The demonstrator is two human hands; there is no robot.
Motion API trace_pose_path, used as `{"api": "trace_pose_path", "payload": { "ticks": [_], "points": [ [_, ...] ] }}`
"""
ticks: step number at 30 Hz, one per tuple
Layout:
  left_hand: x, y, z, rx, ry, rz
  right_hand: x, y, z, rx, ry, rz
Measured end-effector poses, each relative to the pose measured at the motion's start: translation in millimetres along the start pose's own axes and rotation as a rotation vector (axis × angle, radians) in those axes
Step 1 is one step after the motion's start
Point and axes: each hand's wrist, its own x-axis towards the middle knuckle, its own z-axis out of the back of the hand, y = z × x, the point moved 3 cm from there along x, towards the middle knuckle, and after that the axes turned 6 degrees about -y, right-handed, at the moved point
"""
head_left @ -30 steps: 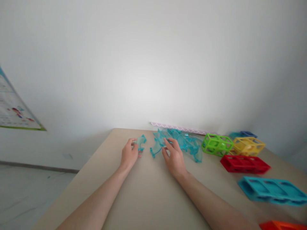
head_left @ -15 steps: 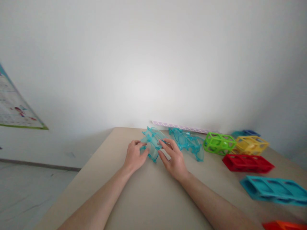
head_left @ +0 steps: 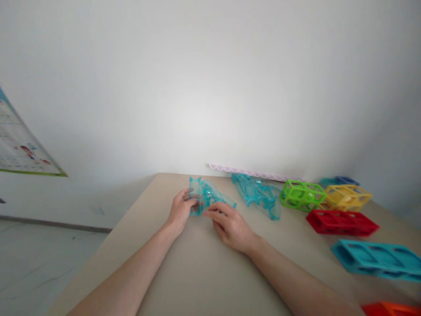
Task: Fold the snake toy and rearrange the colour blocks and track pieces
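Observation:
Near the far edge of the beige table, a clear teal plastic piece [head_left: 210,193] stands between my two hands. My left hand [head_left: 180,211] grips its left end, the fingers behind the see-through panel and the thumb in front. Fingers pinched together, my right hand [head_left: 230,224] is at the lower right of the piece; what the fingertips hold, if anything, is hidden. More clear teal pieces [head_left: 258,195] lie in a loose cluster to the right of my hands.
On the right stand a green frame block [head_left: 302,195], a yellow one [head_left: 348,197], a red one [head_left: 342,222], a blue one [head_left: 378,259] and an orange one [head_left: 391,308]. A patterned lilac strip [head_left: 246,172] lies along the wall [head_left: 197,87].
The teal piece between my hands has turned, and its flat panel now stands upright at the left. My right hand has moved slightly left and down, its fingers closer together.

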Motion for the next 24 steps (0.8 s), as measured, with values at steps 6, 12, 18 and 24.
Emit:
{"api": "trace_pose_path", "payload": {
  "ticks": [6,12,18,24],
  "points": [
    [0,-2,2.5,0.022,0.010,0.012,1,-11,7,-0.225,-0.210,-0.233],
    [-2,-4,0.8,0.060,0.095,-0.036,0,-22,-2,-0.202,-0.072,-0.280],
    [1,-6,3.7,0.082,0.032,-0.103,2,-29,0,-0.105,-0.229,-0.357],
    [15,-3,22.7,0.139,-0.174,-0.138,-5,-32,4,-0.045,-0.437,-0.490]
  ]
}}
